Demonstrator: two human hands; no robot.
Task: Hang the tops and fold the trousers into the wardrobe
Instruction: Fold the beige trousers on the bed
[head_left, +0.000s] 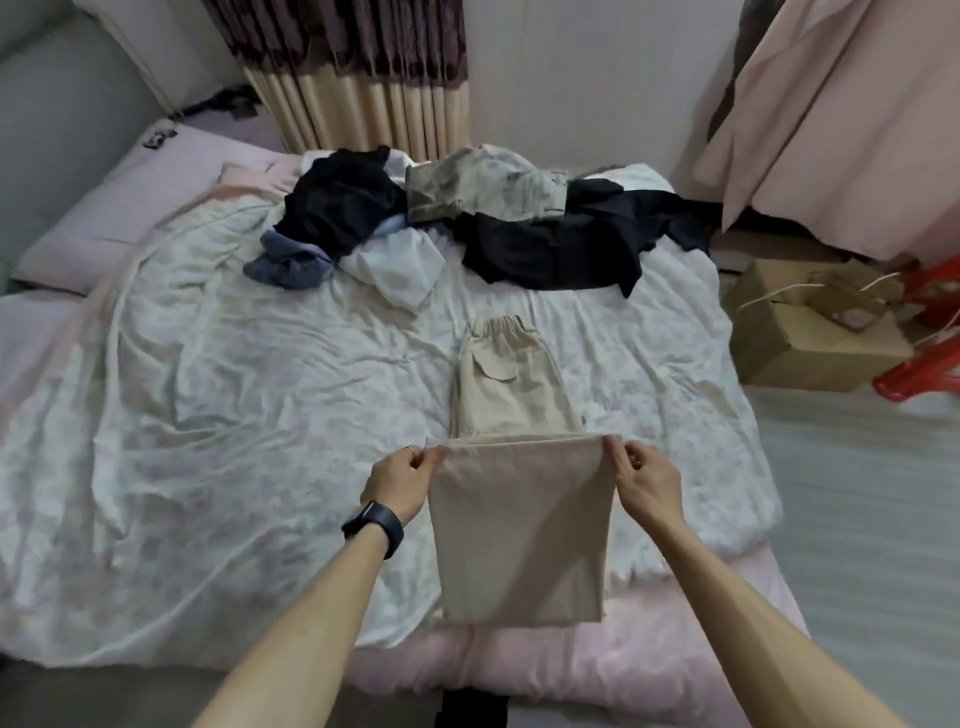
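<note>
- Beige trousers (519, 519) lie with the waistband towards the far side of the bed (234, 415), and the leg end is lifted above the bed's near edge.
- My left hand (400, 483) pinches one corner of the raised edge, fingers curled on the cloth.
- My right hand (649, 483) pinches the other corner likewise.
- A heap of clothes (467, 223) sits at the bed's far side.
- A box (810, 332) stands right of the bed.
</note>
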